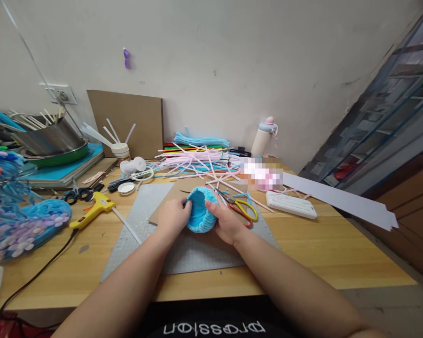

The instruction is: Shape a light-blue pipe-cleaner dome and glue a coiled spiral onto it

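Cup of fuzzy light-blue strands [203,224], open end facing wearer, held over brown cardboard sheet [164,209] on grey gridded cutting mat [200,266]. Left hand [172,216]: fingers closed on cup's left rim. Right hand [228,222]: curled round opposite side, thumb at rim. Scissors with yellow and red handles [237,202] just beside right hand. Yellow pistol-shaped glue gun [97,205] farther left, on pale wooden table [310,253]. Pale-pink fuzzy stems [193,159] heaped behind, near wall [211,61].

Single head-worn view, forward and down across the wooden table [324,249]
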Demonstrator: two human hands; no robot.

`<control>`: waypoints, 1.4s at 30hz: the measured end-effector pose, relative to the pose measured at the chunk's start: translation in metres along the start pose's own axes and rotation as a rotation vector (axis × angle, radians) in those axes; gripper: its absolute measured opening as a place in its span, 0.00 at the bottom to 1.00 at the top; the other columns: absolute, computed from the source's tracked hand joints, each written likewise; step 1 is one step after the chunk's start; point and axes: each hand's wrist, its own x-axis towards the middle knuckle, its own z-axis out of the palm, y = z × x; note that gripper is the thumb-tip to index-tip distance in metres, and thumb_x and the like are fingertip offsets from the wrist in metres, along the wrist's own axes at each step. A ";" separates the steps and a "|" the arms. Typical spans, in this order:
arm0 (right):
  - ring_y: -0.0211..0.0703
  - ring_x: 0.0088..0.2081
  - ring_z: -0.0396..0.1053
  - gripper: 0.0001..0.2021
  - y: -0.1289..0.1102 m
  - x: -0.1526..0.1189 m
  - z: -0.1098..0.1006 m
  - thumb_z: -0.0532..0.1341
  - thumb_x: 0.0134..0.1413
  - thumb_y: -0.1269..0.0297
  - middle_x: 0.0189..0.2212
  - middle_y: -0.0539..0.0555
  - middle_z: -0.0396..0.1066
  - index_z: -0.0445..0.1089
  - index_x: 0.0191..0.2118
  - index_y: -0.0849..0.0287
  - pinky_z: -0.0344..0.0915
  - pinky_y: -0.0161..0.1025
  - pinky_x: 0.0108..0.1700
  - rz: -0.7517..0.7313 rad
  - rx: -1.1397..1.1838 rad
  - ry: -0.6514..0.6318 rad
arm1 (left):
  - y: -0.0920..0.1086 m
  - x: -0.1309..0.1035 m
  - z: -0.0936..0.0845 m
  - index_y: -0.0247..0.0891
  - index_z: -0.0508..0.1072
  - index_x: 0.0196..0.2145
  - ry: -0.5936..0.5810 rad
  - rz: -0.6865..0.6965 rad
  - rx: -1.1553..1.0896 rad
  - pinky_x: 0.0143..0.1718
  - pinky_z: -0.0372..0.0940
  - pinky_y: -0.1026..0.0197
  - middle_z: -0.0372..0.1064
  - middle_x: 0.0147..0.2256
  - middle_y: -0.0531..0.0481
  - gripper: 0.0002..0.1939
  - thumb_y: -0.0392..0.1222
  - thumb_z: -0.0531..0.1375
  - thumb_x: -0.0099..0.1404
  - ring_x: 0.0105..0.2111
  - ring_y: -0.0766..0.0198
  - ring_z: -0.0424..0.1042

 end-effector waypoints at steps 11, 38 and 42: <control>0.46 0.46 0.72 0.19 0.001 0.001 -0.002 0.65 0.52 0.55 0.44 0.49 0.75 0.68 0.51 0.50 0.67 0.45 0.50 0.032 -0.047 0.011 | -0.001 -0.002 0.003 0.42 0.75 0.21 0.003 0.002 0.037 0.35 0.59 0.58 0.74 0.25 0.43 0.12 0.45 0.57 0.59 0.33 0.50 0.73; 0.47 0.39 0.75 0.24 -0.003 0.026 -0.024 0.54 0.54 0.39 0.31 0.52 0.78 0.72 0.37 0.56 0.71 0.45 0.42 0.030 0.016 0.382 | 0.018 -0.006 0.005 0.34 0.75 0.40 -0.470 -0.350 -1.702 0.43 0.68 0.48 0.76 0.38 0.39 0.24 0.56 0.49 0.68 0.40 0.50 0.75; 0.40 0.48 0.71 0.15 0.004 0.031 -0.030 0.63 0.50 0.47 0.39 0.46 0.77 0.73 0.37 0.52 0.66 0.36 0.50 -0.172 -0.039 0.482 | 0.014 -0.006 0.002 0.39 0.71 0.49 -0.648 -0.441 -1.724 0.42 0.68 0.41 0.73 0.46 0.38 0.25 0.59 0.50 0.66 0.43 0.45 0.74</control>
